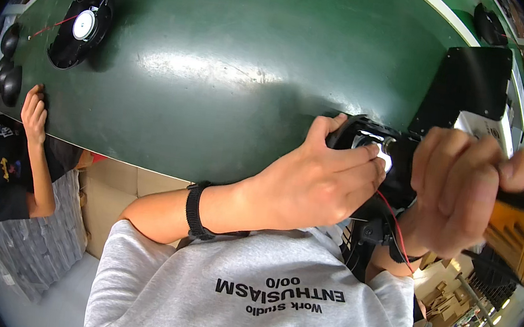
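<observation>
My left hand (338,178) grips a black plastic housing (351,131) at the table's near edge, its fingers reaching over the shell. A bright round part shows inside, partly covered by those fingers. Red and black wires (392,212) hang down from the housing. Wrapped in a fist, my right hand (456,186) holds a black power screwdriver (404,152), slightly blurred. Its metal nose meets the housing right beside my left fingertips. Most of the tool's body is hidden by my right hand.
Another black housing with a white round speaker (84,25) and a red wire lies at the far left. Black domed parts (10,80) sit at the left edge, near a co-worker's hand (34,115). A black panel (468,87) and a white box (482,127) stand on the right.
</observation>
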The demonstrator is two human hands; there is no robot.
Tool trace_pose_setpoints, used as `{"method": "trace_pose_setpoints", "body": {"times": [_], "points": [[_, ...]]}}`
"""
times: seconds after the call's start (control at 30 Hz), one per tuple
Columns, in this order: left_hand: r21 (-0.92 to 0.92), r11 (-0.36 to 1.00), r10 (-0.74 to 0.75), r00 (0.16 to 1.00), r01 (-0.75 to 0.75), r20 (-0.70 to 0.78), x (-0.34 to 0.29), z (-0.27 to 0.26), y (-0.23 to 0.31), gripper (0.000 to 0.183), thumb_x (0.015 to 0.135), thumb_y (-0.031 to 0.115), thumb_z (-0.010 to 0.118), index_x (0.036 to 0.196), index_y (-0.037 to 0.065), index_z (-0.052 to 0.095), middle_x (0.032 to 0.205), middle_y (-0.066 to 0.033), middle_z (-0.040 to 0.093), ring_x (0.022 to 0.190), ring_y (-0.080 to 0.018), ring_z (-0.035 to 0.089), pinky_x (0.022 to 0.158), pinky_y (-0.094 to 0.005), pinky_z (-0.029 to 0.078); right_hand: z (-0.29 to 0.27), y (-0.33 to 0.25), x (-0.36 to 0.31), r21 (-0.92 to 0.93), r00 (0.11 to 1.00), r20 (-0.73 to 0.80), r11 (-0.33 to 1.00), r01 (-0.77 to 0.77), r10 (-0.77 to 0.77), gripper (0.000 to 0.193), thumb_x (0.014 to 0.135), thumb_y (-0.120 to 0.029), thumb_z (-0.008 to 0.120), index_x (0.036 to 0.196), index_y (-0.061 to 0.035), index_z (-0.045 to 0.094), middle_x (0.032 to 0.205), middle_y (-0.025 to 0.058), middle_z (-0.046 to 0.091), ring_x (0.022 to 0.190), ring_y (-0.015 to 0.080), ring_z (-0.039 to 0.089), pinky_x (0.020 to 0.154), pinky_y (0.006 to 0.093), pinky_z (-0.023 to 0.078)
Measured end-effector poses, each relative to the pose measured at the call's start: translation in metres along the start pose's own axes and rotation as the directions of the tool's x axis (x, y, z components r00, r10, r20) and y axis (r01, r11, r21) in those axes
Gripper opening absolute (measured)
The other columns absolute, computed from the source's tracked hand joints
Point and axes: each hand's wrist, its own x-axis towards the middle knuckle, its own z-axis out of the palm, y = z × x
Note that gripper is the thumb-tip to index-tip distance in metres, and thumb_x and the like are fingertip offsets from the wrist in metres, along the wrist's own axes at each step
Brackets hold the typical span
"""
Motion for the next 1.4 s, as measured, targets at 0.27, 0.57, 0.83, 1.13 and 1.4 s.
{"method": "trace_pose_setpoints", "body": {"times": [0.27,0.57,0.83,1.13,1.4], "points": [[0.048,0.998,0.049,0.999,-0.050,0.022,0.001,0.001,0.002,0.016,0.084,0.012,0.073,0.099,0.011,0.077,0.108,0.0047,0.073,0.111,-0.0110,0.067,0.085,-0.0471,0.043,-0.023,-0.014,-0.012,0.197,0.985,-0.154,0.974,0.112,-0.082,0.045,0.106,-0.016,0.046,0.150,-0.0105,0.039,0.070,-0.0058,0.039,0.057,0.0076,0.038,0.056,0.0274,0.038],[0.006,0.999,0.050,0.995,-0.050,0.082,-0.001,-0.010,-0.006,0.048,0.062,0.013,0.086,0.109,0.010,0.076,0.112,-0.0003,0.074,0.111,-0.0187,0.070,0.089,-0.0405,0.040,-0.138,-0.062,-0.016,0.124,0.883,0.189,0.902,0.413,-0.430,0.052,0.115,-0.035,0.032,0.154,-0.0009,0.030,0.075,0.0129,0.061,0.050,0.0192,0.055,0.046,0.0354,0.054],[0.019,0.999,0.049,0.996,-0.051,0.075,-0.004,-0.008,-0.010,0.045,0.062,0.015,0.084,0.107,0.011,0.076,0.112,0.0010,0.073,0.110,-0.0170,0.069,0.082,-0.0445,0.037,-0.118,-0.065,-0.040,-0.205,0.907,-0.323,0.956,0.211,-0.270,0.022,0.104,-0.018,0.046,0.084,-0.0103,0.048,0.074,-0.0002,0.039,0.064,0.0110,0.039,0.065,0.0306,0.035],[0.016,0.999,0.035,0.998,-0.036,0.059,-0.002,-0.003,-0.003,0.045,0.062,0.016,0.085,0.105,0.012,0.077,0.111,0.0026,0.074,0.110,-0.0158,0.069,0.082,-0.0446,0.037,-0.117,-0.064,-0.044,-0.191,0.911,-0.389,0.979,0.068,-0.139,0.022,0.106,-0.020,0.047,0.089,-0.0067,0.053,0.070,-0.0006,0.039,0.059,0.0101,0.036,0.061,0.0303,0.036],[0.058,0.998,0.007,0.998,-0.011,0.061,0.010,0.003,0.007,0.043,0.060,0.013,0.090,0.101,0.010,0.079,0.109,0.0012,0.077,0.106,-0.0175,0.071,0.082,-0.0372,0.040,-0.082,-0.075,-0.071,0.010,0.892,-0.375,0.961,0.277,-0.253,0.024,0.099,-0.031,0.061,0.088,-0.0109,0.054,0.074,-0.0032,0.049,0.058,0.0051,0.046,0.057,0.0219,0.039]]}}
